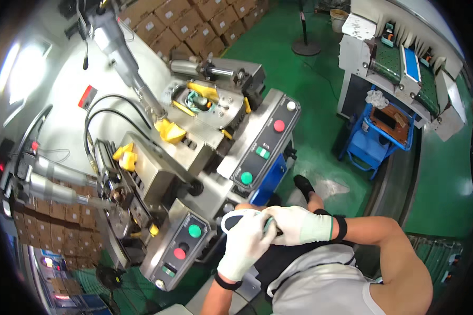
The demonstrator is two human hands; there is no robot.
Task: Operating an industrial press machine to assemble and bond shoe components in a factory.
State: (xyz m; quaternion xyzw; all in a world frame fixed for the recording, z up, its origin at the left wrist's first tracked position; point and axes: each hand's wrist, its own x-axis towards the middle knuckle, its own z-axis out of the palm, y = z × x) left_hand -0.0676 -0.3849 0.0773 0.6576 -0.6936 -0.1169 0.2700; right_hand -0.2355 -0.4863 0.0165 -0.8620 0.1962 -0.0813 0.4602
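Both my hands wear white knitted gloves and meet in front of my lap. A white piece with a rounded rim (231,220), which looks like a shoe upper, is between them; teal and dark bits show by the fingers, and my gloves hide the rest. My left hand (245,241) is closed on its near side. From the right, my right hand (298,226) closes on the same piece, its fingers partly hidden. Just beyond stands a metal machine (194,163) with yellow pads (169,131). A teal and dark item (197,101) sits in its far right station.
Two control panels with green and red buttons, a right one (260,147) and a left one (177,247), flank my work spot. To the right stand a blue cart (367,149) and a conveyor (386,65) carrying shoes. Cardboard boxes (194,26) are stacked behind the machine.
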